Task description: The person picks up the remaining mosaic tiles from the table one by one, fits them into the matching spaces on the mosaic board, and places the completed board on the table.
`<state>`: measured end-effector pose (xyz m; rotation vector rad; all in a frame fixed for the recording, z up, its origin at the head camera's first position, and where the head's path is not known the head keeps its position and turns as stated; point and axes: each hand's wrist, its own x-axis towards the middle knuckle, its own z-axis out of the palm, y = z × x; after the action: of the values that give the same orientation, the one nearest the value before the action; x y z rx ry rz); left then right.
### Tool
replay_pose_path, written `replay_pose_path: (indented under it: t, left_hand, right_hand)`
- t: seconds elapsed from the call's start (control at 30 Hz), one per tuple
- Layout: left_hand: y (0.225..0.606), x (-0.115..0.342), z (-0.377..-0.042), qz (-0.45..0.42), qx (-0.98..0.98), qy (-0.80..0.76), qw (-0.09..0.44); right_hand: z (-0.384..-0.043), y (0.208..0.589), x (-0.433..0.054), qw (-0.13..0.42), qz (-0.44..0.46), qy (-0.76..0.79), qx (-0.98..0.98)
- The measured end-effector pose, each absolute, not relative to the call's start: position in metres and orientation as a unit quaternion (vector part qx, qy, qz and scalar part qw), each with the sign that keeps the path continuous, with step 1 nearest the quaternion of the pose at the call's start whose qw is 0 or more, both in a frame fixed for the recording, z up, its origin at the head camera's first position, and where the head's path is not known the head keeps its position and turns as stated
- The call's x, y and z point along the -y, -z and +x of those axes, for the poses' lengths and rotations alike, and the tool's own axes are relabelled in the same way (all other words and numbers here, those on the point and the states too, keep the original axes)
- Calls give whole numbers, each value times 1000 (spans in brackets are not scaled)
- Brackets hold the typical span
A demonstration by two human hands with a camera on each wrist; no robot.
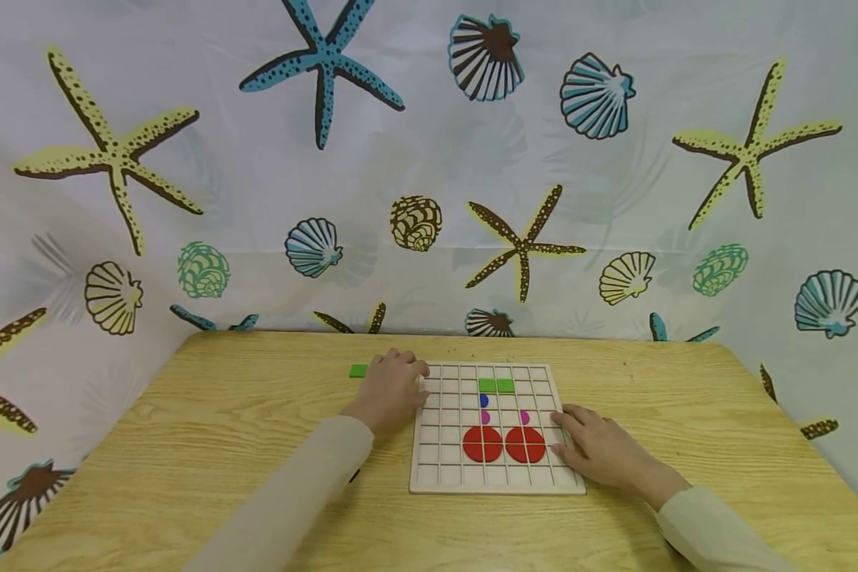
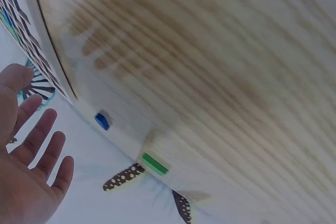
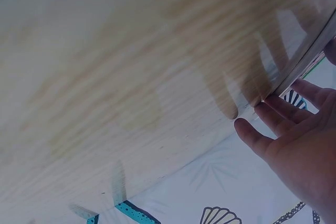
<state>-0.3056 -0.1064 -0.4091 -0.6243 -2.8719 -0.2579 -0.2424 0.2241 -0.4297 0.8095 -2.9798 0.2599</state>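
Note:
A white square grid board lies on the wooden table. On it sit two red discs, two green squares, a blue half-round piece and two magenta half-round pieces. My left hand hovers at the board's upper left edge; in the left wrist view its fingers are spread with nothing held. Along the right edge my right hand rests its fingertips and thumb against the board. Off the board, a loose blue piece shows only in the left wrist view.
A single green square lies on the table left of the board. Behind the table's far edge hangs a white curtain printed with starfish and shells, which also runs along both sides.

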Motion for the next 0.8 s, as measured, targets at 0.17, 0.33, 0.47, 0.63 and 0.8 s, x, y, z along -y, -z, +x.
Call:
replay_pose_path:
  t: [0.17,0.33,0.47,0.63,0.8]
  left_hand:
    - [412,121,-310,-182,974,95,91]
    - [418,134,-314,-167,977,72,112]
    - [420,141,-315,-151,979,73,117]
    - [421,145,-317,-140,981,73,111]
    - [425,147,-321,-133,983,61,111]
  right_hand:
    - [-244,431,-225,21,262,-84,961]
    - [-244,432,-224,28,266,-82,960]
    - [-244,432,-224,33,267,-80,960]
    - [-244,432,-224,30,265,-80,960]
    - [-243,431,-225,24,264,-85,960]
